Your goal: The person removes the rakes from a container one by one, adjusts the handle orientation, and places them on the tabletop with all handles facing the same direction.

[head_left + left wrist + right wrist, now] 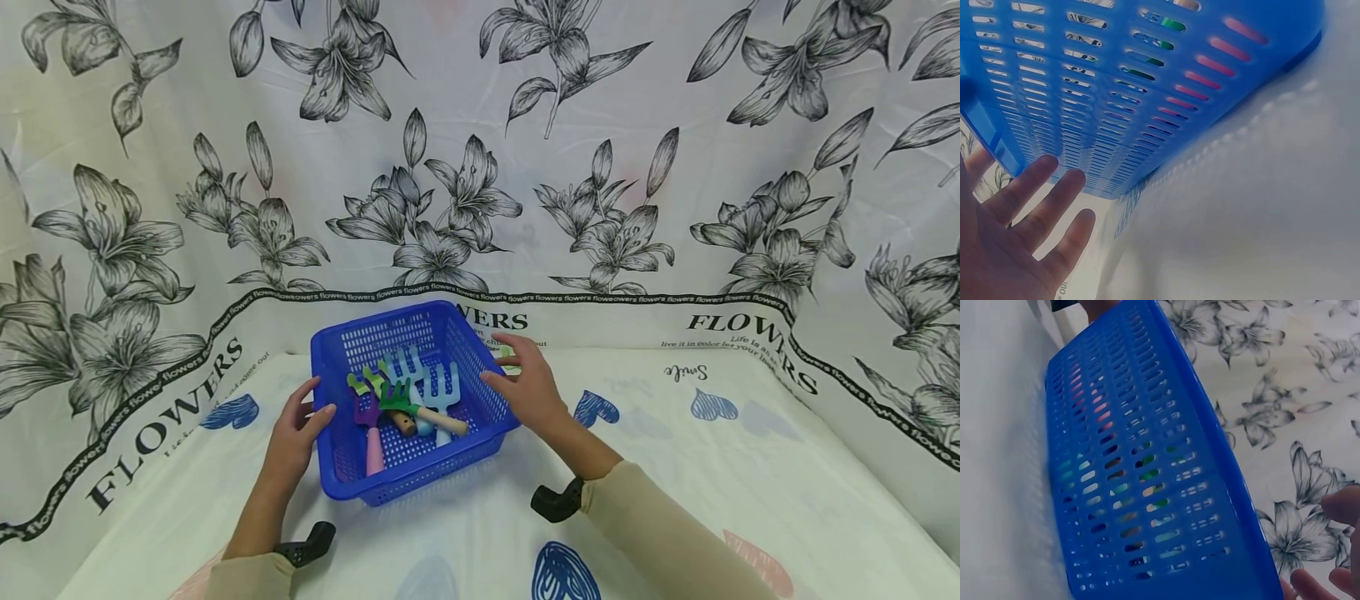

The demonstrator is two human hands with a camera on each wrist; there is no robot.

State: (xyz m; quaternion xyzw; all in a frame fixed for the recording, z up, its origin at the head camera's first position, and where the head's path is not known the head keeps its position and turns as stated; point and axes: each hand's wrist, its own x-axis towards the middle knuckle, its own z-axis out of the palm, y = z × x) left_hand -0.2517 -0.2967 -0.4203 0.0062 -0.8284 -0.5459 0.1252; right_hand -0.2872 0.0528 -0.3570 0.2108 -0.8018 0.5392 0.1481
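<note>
A blue plastic basket (408, 483) with slotted walls sits at a slant on the white cloth. Inside lie several small garden hand tools: a green hand rake (397, 398) with a pale handle, light blue forks (441, 387), and a purple-headed tool with a pink handle (374, 450). My left hand (294, 429) is at the basket's left rim, thumb over it; in the left wrist view its fingers (1054, 212) are spread loosely beside the wall. By the right rim, my right hand (528, 383) has its fingers extended; the right wrist view shows its thumb apart from the rim.
The white cloth (675, 492) carries printed hearts and lettering. Behind it hangs a flower-printed curtain (615, 208). A small light green thing (510, 357) shows partly behind my right hand. Black wrist mounts (557, 502) sit on both forearms.
</note>
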